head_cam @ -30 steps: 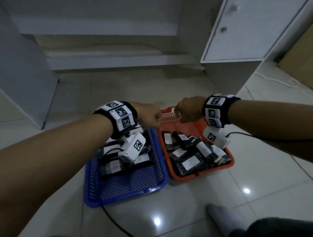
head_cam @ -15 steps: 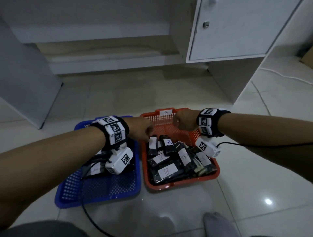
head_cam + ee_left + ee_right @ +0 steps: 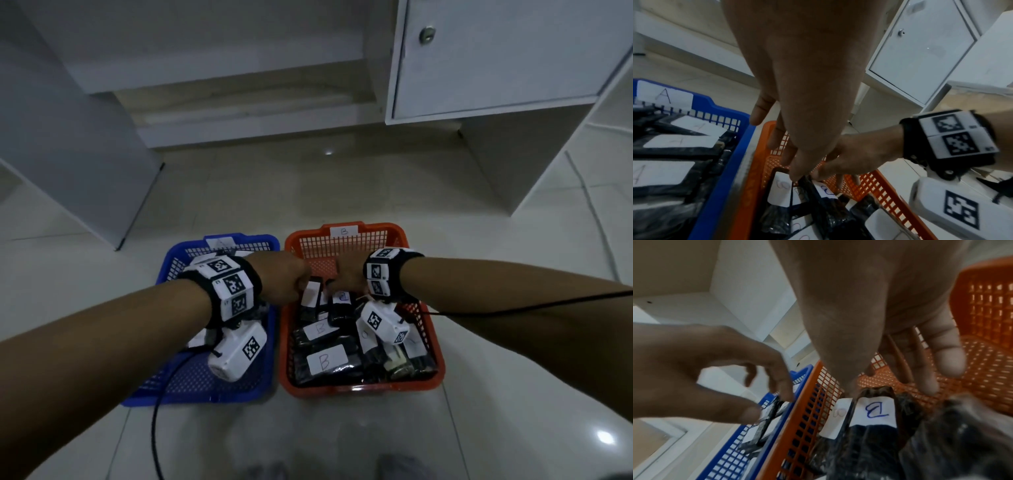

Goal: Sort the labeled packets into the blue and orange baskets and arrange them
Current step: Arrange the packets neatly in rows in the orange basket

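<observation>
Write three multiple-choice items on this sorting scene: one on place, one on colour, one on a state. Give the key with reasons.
1. Over which basket do both hands meet?
A. blue basket
B. orange basket
C. neither

2. What colour is the basket tagged A?
A. blue
B. orange
C. white

3. What is the left hand doing?
A. lying flat on the floor
B. pinching a packet top
C. gripping a cabinet knob

Key:
1 B: the left hand and right hand are over the orange basket.
2 A: the A tag sits on the blue basket rim.
3 B: its fingertips close on a B packet.
</observation>
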